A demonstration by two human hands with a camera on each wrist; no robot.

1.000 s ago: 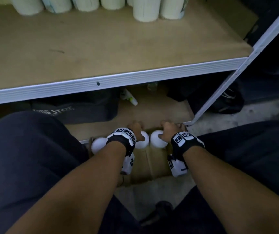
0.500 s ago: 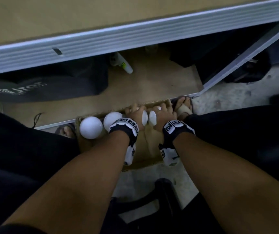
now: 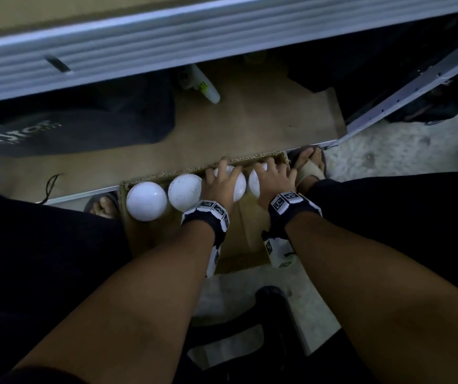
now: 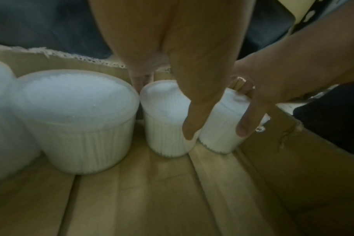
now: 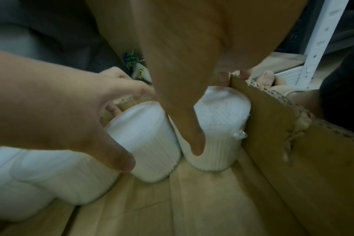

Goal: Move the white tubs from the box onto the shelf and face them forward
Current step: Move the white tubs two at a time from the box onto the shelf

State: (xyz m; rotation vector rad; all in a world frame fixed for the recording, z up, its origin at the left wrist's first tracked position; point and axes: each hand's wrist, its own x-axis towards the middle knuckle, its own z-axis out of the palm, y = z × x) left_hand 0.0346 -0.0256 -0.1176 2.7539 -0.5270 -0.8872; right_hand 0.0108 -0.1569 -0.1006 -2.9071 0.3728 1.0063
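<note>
- While 4 white tubs stand in the box, your left hand wraps around 1 tub.
- Your right hand wraps around the corner tub.

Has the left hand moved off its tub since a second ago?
No. The left hand still grips the third tub along the row in the cardboard box.

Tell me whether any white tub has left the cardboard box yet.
No: in the head view all four white tubs stand inside the cardboard box.
</note>
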